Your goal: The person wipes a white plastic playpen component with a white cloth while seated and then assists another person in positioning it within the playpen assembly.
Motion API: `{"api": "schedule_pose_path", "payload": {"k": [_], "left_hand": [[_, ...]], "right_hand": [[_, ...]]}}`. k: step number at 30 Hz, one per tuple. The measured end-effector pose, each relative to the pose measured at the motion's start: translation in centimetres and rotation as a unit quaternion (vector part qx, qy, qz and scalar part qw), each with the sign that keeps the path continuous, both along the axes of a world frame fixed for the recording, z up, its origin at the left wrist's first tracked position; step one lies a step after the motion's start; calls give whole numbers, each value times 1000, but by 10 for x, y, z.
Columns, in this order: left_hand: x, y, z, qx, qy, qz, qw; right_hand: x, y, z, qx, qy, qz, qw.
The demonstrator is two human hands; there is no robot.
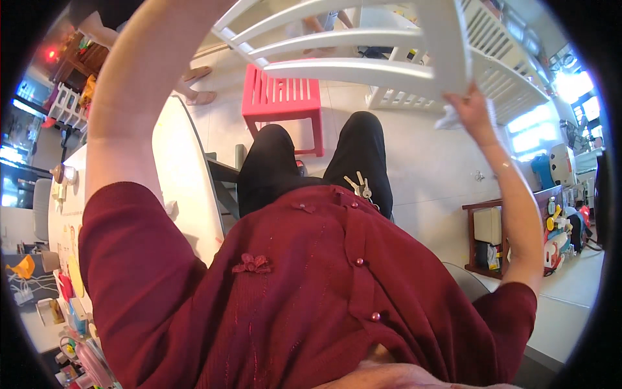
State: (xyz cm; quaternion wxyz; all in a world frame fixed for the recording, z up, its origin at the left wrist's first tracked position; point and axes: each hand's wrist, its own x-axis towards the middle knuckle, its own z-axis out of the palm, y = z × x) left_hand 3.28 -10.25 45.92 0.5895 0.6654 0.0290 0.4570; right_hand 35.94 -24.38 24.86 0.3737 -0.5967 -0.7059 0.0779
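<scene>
I look down my own front: a dark red cardigan (291, 292) and black trousers (363, 149). Both arms are raised. My right hand (472, 107) is closed on a white cloth (449, 118) and presses it against a white slatted frame (363, 68) held overhead. My left forearm (136, 84) rises along the left side and leaves the picture at the top, so that hand is hidden. A bunch of keys (359, 188) hangs at my waist.
A pink plastic stool (282, 97) stands on the tiled floor in front of my knees. A white table (188, 188) with small items along its edge is at my left. More white slatted panels (499, 84) lean far right. A low wooden shelf (483, 236) holds toys. Another person's sandalled feet (197, 97) are beyond the table.
</scene>
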Motion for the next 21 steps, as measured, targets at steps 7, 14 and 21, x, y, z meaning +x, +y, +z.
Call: {"api": "schedule_pose_path", "payload": {"k": [7, 14, 21], "left_hand": [[14, -32, -80, -10, 62, 102, 993], [22, -31, -171, 27, 173, 108, 979], [-11, -44, -114, 31, 361, 71, 929]], "right_hand": [[-39, 35, -108, -126, -65, -87, 986], [-65, 60, -213, -147, 92, -40, 984], [-64, 101, -248, -224, 74, -107, 966]]}}
